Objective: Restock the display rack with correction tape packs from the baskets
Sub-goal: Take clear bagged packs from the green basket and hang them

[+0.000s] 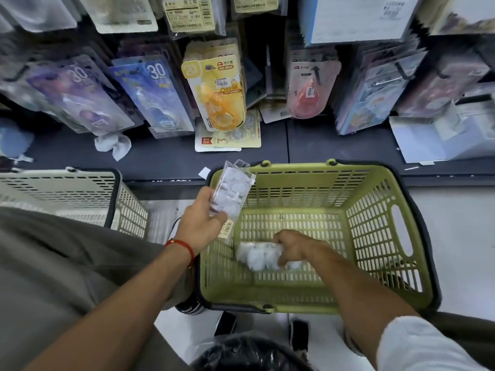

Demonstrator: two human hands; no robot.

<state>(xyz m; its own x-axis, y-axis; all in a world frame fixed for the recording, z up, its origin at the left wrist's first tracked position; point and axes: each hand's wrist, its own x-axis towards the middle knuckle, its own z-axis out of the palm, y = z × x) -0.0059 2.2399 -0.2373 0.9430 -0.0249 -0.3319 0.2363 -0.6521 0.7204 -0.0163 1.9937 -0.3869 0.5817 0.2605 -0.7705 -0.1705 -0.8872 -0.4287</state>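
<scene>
My left hand (201,219) grips a clear pack of white correction tapes (232,191) above the left rim of the green basket (369,226). Down inside that basket, my right hand (293,246) closes its fingers on another clear pack of white tapes (258,257) lying on the basket floor; this pack is blurred. The display rack above holds hanging packs: purple (80,95), blue (155,92), yellow-orange (217,92) and pink (310,89). An empty-looking hook slot (269,73) sits between the yellow and pink packs.
A beige basket (80,194) stands to the left of the green one. Flat card packs (227,135) and a white crumpled wrapper (112,145) lie on the dark shelf base. White boxes (444,135) sit at the right. A black bag (249,354) is near my feet.
</scene>
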